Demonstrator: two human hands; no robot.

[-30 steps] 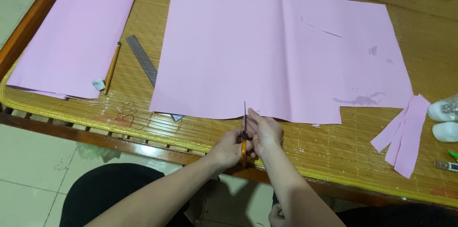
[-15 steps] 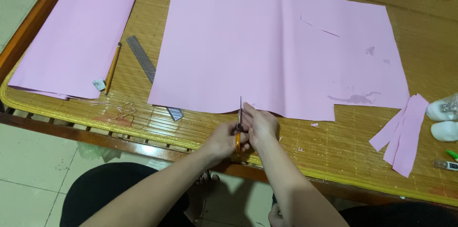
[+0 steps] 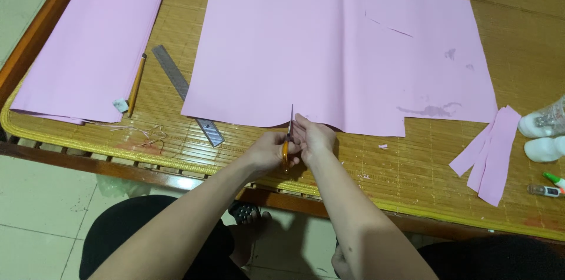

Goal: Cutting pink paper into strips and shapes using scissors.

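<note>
The large pink paper sheet (image 3: 329, 50) lies flat on the bamboo mat (image 3: 412, 168). At its near edge, the left hand (image 3: 268, 153) grips orange-handled scissors (image 3: 287, 139); the right hand (image 3: 312, 136) pinches the paper just beside the blades.

I am counting two hands of mine at the near edge of the mat: left hand (image 3: 266, 153) and right hand (image 3: 312, 137), both closed around one pair of scissors (image 3: 288, 136). I am counting two large pink sheets: one big sheet (image 3: 335, 50) in front of me, one folded sheet (image 3: 94, 33) lying at far left. I am noting one metal ruler (image 3: 187, 94), one pencil (image 3: 136, 84), one small eraser (image 3: 120, 105). I am seeing one pile of pink strips (image 3: 489, 153) at right; roughly three strips, exact number unclear. One table (image 3: 424, 162) is bearing everything.
</note>
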